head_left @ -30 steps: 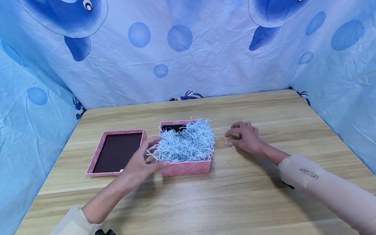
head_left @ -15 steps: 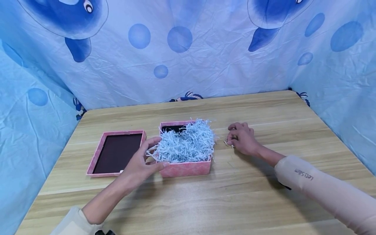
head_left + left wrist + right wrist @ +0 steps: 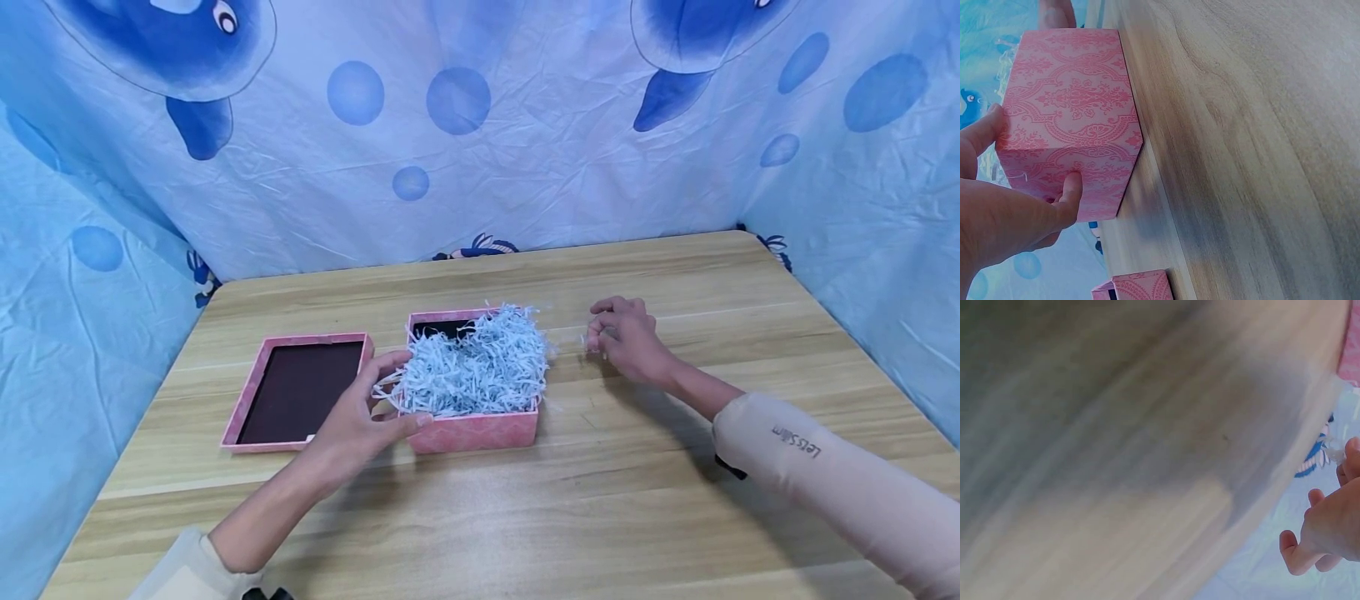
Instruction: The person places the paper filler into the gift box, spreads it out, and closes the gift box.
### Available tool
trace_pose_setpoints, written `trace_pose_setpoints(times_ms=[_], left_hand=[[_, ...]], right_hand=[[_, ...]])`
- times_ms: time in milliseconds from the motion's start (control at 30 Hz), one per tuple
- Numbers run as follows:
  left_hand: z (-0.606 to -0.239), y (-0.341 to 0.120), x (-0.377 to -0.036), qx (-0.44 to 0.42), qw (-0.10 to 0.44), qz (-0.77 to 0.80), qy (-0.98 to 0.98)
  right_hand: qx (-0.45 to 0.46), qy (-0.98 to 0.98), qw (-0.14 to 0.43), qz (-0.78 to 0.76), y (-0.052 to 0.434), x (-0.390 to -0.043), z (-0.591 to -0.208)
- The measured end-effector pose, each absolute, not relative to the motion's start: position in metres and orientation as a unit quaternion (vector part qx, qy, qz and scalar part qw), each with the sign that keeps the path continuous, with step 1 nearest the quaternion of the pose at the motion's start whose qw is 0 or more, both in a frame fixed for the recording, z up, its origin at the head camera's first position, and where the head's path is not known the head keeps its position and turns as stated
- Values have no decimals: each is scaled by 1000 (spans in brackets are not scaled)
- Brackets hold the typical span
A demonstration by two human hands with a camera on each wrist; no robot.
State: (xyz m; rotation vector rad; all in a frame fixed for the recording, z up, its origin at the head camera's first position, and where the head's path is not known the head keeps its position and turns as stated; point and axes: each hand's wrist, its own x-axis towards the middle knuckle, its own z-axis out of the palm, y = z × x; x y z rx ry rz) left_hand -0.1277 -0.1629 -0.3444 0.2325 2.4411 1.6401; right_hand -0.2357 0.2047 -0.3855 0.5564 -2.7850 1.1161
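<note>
Left hand gripping the near left corner of a pink box heaped with pale blue shredded paper at mid-bench, right hand just right, fingers curled pinching a few paper shreds, lid left of box

lid left of box, shreds inside

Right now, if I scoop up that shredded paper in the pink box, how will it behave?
The shredded paper is a loose heap of thin strips, so it is probably very light and floppy. Strands already hang over the pink box rim, so some would likely spill and scatter.
</note>
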Motion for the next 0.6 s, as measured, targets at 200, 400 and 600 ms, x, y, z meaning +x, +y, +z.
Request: trace_pose_setpoints(times_ms=[200,400,600], left_hand=[[-344,-163,-128,79,94,553,824],[-344,-163,-128,79,96,554,823],[-344,-163,-128,78,98,550,826]], right_hand=[[183,-907,60,373,203,-236,-375],[192,-894,87,395,196,-233,-363],[200,-872,116,430,188,-229,-347]])
